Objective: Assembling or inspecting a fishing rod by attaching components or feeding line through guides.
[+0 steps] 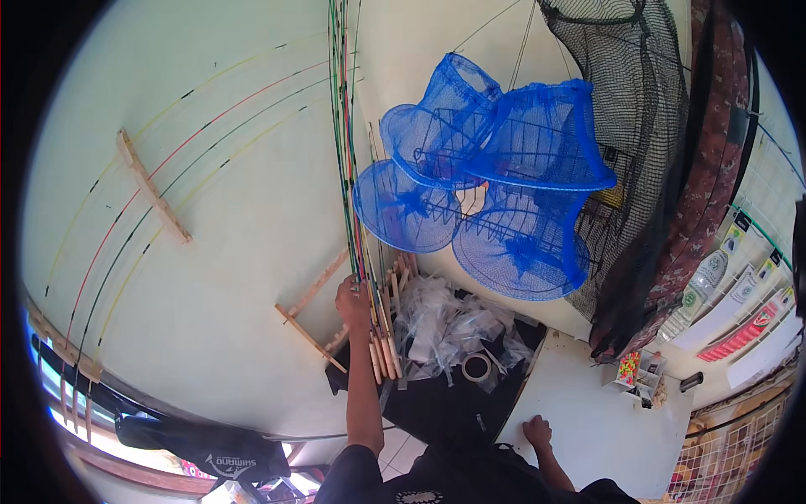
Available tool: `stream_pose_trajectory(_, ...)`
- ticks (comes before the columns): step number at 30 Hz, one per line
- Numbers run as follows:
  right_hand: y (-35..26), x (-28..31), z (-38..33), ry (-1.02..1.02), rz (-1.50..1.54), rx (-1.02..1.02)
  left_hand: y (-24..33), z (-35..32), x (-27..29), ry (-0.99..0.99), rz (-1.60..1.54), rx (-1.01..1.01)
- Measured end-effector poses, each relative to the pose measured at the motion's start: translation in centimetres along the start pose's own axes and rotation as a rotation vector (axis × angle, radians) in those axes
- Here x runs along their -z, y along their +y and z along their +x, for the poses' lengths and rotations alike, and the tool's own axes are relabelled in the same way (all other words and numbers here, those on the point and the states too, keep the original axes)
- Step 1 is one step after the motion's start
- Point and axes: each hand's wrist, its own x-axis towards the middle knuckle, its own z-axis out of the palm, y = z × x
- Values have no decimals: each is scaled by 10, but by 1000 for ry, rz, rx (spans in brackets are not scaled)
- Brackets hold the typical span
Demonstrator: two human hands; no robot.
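My left hand (353, 302) is raised and closed around a bundle of thin fishing rods (343, 151) standing nearly upright in a corner. Their pale handles (388, 357) hang just below and to the right of my fingers. Beside them on the wall is a wooden rod rack (312, 286). My right hand (537, 433) is low, at the left edge of a white tabletop (604, 420). Its fingers are curled in, with nothing visible in them.
Clear plastic bags (449, 323) and a tape roll (477, 367) lie on a black surface. Blue mesh fish baskets (520, 151) and a black net (625, 76) hang above. More rods (159, 168) lean through a wooden wall holder (153, 186). Small boxes (634, 370) stand on the tabletop.
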Motion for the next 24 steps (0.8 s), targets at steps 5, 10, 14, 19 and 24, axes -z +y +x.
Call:
stream_pose_trajectory(5,0,-6,2,115,-20,-8,-3,-1,0,38,77,-133)
stream_pose_trajectory(10,-1,-6,3,127,-21,-8,13,-9,8,42,57,-117)
stream_pose_trajectory(14,3,-10,6,120,-24,-5,12,-11,11,72,40,-121)
stream_pose_trajectory(19,-1,-1,3,17,-24,10,15,-15,17,70,51,-113)
stream_pose_trajectory(24,2,-3,2,27,-31,-2,15,-18,18,40,16,-113)
